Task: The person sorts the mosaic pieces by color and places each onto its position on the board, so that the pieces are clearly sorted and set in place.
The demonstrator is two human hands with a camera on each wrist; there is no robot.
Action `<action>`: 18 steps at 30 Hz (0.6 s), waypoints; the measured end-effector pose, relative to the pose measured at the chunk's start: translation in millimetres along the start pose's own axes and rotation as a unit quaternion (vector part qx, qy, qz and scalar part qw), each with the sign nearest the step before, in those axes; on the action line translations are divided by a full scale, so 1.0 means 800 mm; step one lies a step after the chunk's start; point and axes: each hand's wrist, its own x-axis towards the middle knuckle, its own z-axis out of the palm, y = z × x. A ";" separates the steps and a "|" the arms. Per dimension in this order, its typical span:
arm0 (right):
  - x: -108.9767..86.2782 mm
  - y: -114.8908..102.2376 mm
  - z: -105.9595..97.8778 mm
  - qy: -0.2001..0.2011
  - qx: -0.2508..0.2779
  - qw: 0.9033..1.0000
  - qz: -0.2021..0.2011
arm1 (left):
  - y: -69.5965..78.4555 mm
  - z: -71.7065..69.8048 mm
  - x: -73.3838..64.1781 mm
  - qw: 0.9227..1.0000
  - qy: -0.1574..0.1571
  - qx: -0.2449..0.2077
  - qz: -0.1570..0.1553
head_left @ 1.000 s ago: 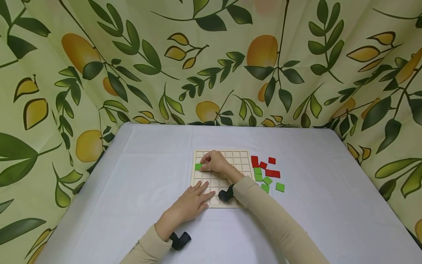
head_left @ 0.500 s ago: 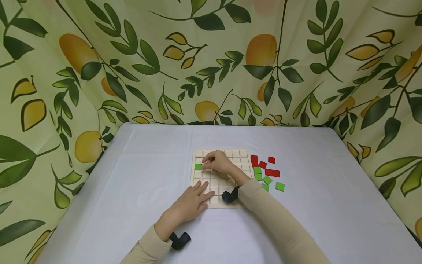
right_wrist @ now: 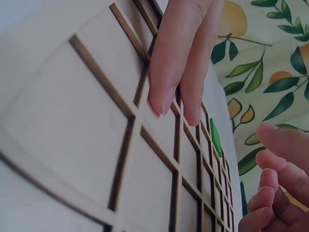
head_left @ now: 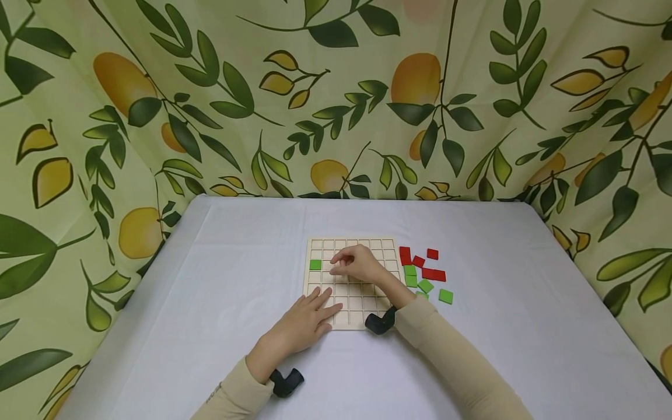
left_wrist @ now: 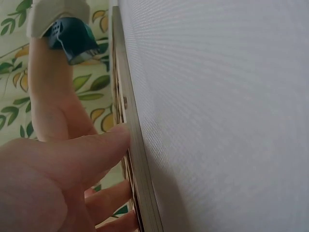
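A square wooden grid board (head_left: 348, 318) lies on the white table with one green square tile (head_left: 315, 265) in a cell near its left side. My left hand (head_left: 301, 324) rests on the board's front left part with fingers spread; the left wrist view shows its thumb (left_wrist: 104, 145) at the board's edge. Over the middle of the board is my right hand (head_left: 359, 263), fingers loosely bent, with nothing showing between thumb and fingertips. In the right wrist view the right hand (right_wrist: 280, 183) is above the board's surface, and fingers of the left hand (right_wrist: 178, 53) touch the grid.
Several red tiles (head_left: 433, 275) and several green tiles (head_left: 445, 297) lie loose beside the board's right edge, some touching each other. Each wrist wears a black camera (head_left: 287, 383). A fruit-patterned curtain (head_left: 329, 116) stands behind and at both sides of the table.
My right hand has drawn back to the right from the green tile, which stays in its cell and is now fully visible. The left hand has not moved.
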 end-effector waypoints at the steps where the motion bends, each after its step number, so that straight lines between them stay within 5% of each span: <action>1: -0.002 0.000 0.000 0.000 0.001 1.000 -0.002 | 0.000 0.000 0.000 1.000 -0.001 -0.001 -0.002; 18: -0.043 0.003 -0.010 0.002 0.006 1.000 -0.013 | 0.000 0.000 -0.001 1.000 0.005 0.008 -0.001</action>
